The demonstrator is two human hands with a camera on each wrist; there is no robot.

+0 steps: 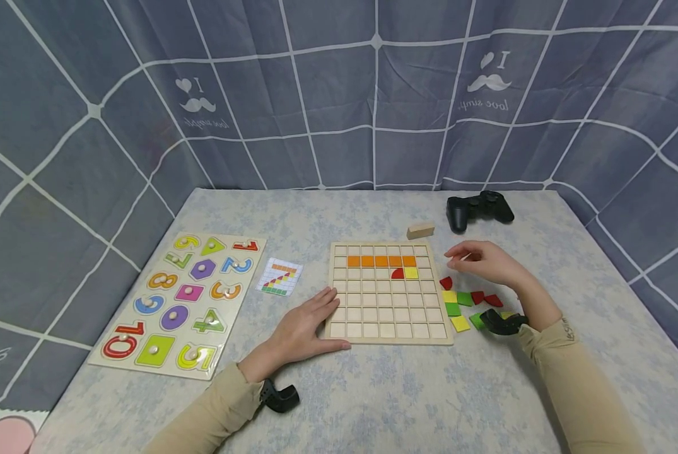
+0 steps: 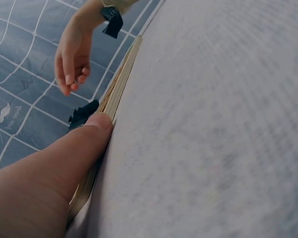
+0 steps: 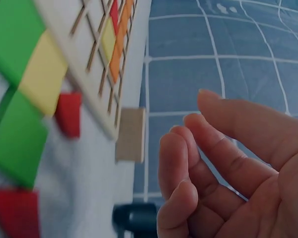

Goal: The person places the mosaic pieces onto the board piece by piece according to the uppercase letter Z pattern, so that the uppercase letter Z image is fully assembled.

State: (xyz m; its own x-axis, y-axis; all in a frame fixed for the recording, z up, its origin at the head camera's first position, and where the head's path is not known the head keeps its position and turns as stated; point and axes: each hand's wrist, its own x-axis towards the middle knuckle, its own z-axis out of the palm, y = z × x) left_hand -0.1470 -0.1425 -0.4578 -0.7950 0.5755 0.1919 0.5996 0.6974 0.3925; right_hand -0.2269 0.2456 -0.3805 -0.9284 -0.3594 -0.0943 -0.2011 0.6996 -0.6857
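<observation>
A wooden grid board [image 1: 373,313] lies on the table with a row of orange squares [image 1: 381,261] and, below it, a red quarter-round piece [image 1: 398,273] beside a yellow square [image 1: 410,273]. My left hand [image 1: 304,325] rests at the board's lower left corner, fingers on its left edge and thumb along the front edge. In the left wrist view the thumb [image 2: 84,141] touches the board's side. My right hand [image 1: 483,260] hovers right of the board, fingers loosely bent, nothing visible between them. Beneath it lie loose red, green [image 1: 453,309] and yellow pieces.
A pattern card [image 1: 280,277] lies left of the board, and a number-and-shape puzzle [image 1: 182,302] farther left. Behind the board stands a small wooden block [image 1: 420,231]. A black game controller [image 1: 479,210] sits at the back right. A grey checked curtain [image 1: 339,94] surrounds the table.
</observation>
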